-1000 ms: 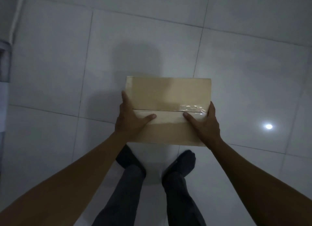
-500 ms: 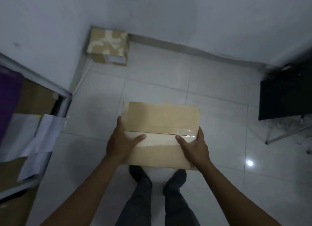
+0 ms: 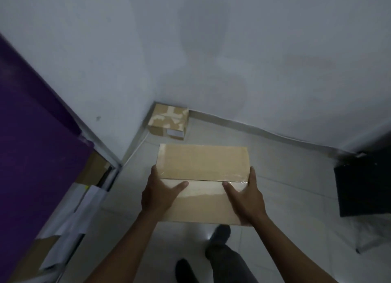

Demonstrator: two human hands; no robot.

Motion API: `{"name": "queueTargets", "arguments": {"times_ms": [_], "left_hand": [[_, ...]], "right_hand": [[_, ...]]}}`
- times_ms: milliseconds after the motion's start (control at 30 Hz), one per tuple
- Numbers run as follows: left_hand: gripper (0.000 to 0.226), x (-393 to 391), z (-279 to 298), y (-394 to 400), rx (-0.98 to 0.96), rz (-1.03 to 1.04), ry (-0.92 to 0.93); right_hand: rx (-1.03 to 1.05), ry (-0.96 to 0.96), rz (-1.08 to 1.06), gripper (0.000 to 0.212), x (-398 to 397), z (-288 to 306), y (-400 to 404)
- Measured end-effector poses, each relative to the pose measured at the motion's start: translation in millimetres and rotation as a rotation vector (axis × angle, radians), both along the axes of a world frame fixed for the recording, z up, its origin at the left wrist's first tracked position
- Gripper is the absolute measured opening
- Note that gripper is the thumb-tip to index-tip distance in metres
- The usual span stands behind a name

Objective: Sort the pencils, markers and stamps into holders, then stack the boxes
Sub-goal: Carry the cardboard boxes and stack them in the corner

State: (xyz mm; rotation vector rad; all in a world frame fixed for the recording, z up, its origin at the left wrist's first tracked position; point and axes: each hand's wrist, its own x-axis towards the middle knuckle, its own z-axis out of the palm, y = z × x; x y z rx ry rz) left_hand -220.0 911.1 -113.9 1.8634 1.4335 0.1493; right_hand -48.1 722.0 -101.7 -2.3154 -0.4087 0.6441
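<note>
Both hands (image 3: 163,192) (image 3: 246,196) grip box (image 3: 203,164) sides, thumbs on top.

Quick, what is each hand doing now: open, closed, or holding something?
Left hand: holds the left side of the cardboard box, thumb on top.
Right hand: holds the box's right side, thumb on top.

dim white wall (image 3: 275,50), tiled floor (image 3: 296,208).

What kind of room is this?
Probably a storeroom or a plain office corner: bare white walls, a tiled floor, a taped box sitting in the corner, and papers stuffed in a shelf.
</note>
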Motion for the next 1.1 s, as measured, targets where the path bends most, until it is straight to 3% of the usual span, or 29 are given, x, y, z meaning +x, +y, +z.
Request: {"name": "queueTargets", "arguments": {"times_ms": [333,700,833,967,1100], "left_hand": [[0.128,64.7,8.2,72.0,0.021,0.019,0.094],[0.129,106.1,11.4,174.1,0.056,0.133,0.128],[0.127,110.1,5.4,207.2,0.046,0.155,0.094],[0.119,112.9,-2.5,248.1,0.015,0.149,0.048],[0.119,111.5,-11.4,308.3,-0.028,0.119,0.047]], "right_hand": [[-0.001,0.027,0.030,0.087,76.2,-11.7,82.6],[-0.032,0.114,0.194,0.116,147.2,-12.2,204.1],[-0.054,0.134,0.207,0.108,157.6,-14.1,243.5],[-0.067,0.153,0.199,0.087,160.2,-16.2,287.2],[-0.070,0.161,0.175,0.090,155.6,-20.6,341.7]]}}
